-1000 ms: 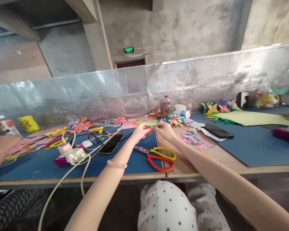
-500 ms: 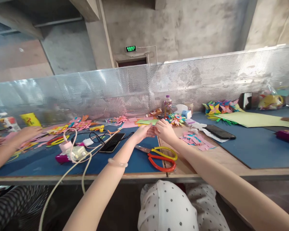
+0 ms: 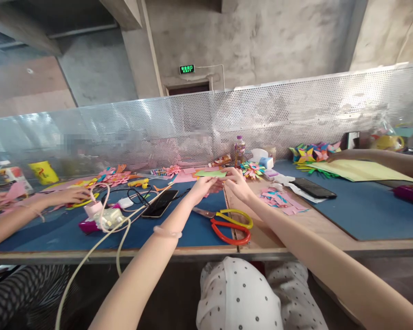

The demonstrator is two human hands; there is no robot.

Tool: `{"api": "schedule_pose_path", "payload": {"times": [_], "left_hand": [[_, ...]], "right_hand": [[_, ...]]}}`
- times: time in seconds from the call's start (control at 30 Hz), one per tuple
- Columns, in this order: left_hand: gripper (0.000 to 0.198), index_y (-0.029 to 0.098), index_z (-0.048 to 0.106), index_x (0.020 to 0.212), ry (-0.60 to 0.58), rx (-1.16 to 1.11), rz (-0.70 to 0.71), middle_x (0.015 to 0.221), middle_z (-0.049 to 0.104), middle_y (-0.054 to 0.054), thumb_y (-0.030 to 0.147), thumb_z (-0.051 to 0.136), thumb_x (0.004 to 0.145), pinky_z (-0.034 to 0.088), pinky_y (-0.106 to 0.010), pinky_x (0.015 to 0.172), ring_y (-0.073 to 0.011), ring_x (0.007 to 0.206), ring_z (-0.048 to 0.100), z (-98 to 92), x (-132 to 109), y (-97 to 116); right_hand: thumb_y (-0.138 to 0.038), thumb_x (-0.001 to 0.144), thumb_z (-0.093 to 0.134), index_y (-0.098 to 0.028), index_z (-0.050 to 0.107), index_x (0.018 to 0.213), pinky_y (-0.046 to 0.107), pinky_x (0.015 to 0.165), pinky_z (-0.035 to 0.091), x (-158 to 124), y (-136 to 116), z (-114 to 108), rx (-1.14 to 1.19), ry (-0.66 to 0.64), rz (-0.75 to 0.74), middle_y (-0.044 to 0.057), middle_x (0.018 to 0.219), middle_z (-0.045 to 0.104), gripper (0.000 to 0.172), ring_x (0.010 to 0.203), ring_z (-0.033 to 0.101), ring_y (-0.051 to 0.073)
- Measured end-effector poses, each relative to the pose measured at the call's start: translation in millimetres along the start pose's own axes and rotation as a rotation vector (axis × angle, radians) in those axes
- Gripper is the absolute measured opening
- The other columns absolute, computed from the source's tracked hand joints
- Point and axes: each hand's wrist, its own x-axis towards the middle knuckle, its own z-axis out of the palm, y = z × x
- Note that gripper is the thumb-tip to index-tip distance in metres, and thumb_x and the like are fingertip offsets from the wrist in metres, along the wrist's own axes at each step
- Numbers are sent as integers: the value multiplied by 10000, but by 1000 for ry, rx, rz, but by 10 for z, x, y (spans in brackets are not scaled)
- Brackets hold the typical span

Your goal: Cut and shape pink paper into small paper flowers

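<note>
My left hand (image 3: 202, 187) and my right hand (image 3: 236, 183) meet over the middle of the table, fingers pinched together on a small pink piece of paper (image 3: 219, 185) between them. Little of the paper shows. Just behind my fingers lies a green paper sheet (image 3: 209, 173) on pink sheets. A pair of scissors (image 3: 227, 223) with yellow and red handles lies on the blue mat (image 3: 179, 229) in front of my hands. A black phone (image 3: 159, 204) rests left of my left forearm.
Another person's hand (image 3: 67, 196) reaches in at the left near a white charger and cable (image 3: 105, 219). A third person's arm (image 3: 375, 156) lies at the right on yellow-green paper (image 3: 361, 170). Second phone (image 3: 312, 188), pink scraps (image 3: 282, 200), folded paper stars (image 3: 313, 152), bottle (image 3: 239, 150), perforated metal screen (image 3: 261, 119).
My hands stay pinched together at the same spot, shifting slightly. The person at the left moved a hand further in over the table. An arm has come in at the right.
</note>
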Motion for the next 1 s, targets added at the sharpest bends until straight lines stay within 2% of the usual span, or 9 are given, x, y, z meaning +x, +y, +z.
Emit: {"api": "schedule_pose_path", "payload": {"times": [0.13,0.27,0.47,0.67,0.8,1.0], "left_hand": [[306,116,634,824,10,-5,-13,770,677,-86,412,579,769,499,-289,676,-153,688,633,16,11,12],[294,120,628,817,-8,25,-14,769,680,-83,405,588,760,499,-287,671,-152,682,633,30,12,15],[347,112,637,815,-82,159,-10,722,681,-74,448,584,747,487,-283,638,-152,638,629,14,10,-18],[321,126,625,780,-102,247,30,720,680,-58,442,573,753,487,-269,626,-148,643,629,-22,27,-60],[321,123,622,768,-106,301,56,703,674,-60,437,558,765,489,-272,622,-149,633,624,-15,12,-38],[304,111,624,776,-93,358,56,678,664,-51,397,523,799,481,-261,605,-131,594,605,16,-13,4]], "right_hand": [[-176,741,399,-218,704,789,362,896,379,52,65,-13,246,-4,125,32,1022,607,311,988,517,204],[-257,752,476,-188,686,818,321,828,409,83,92,-10,284,41,194,51,911,647,231,906,565,198],[-321,751,526,-150,655,702,284,713,411,65,151,-49,328,-147,215,25,725,640,220,736,566,167],[-351,729,574,-148,679,760,303,754,415,65,171,-129,330,-234,251,41,792,663,231,782,582,178],[-323,724,576,-151,684,758,305,754,424,59,161,-144,294,-256,242,46,803,668,206,788,587,181],[-281,715,565,-155,642,637,275,648,416,75,135,-102,223,-192,132,27,678,617,166,671,555,155]]}}
